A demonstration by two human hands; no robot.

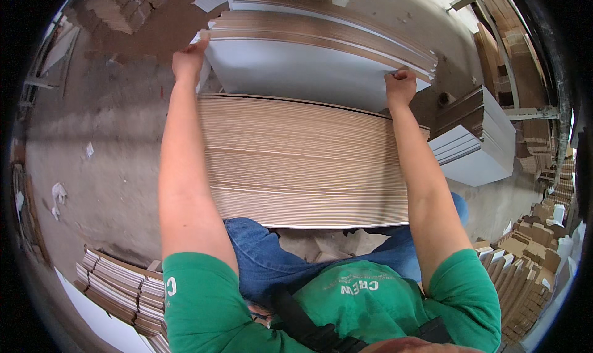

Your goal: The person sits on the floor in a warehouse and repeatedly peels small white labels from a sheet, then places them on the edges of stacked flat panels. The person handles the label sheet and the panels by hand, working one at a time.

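A white-faced panel [290, 72] with a brown top edge stands in front of me, at the near side of a group of similar panels [321, 13]. My left hand [189, 62] is closed at its upper left corner, fingertips on the edge. At the right end of the same panel, my right hand [401, 88] is closed with curled fingers on its edge. Between my arms, nearer to me, a dense row of panels [302, 161] stands on edge, brown and white edges facing up. The lower part of the white panel is hidden behind this row.
To the right stands a smaller stack of white boards [475, 155]. Striped stacks of boards [120, 285] lie at the lower left, and cardboard pieces [525, 254] at the lower right. A metal rack [534, 114] edges the right side. White scraps [58, 193] lie on the concrete floor [105, 136].
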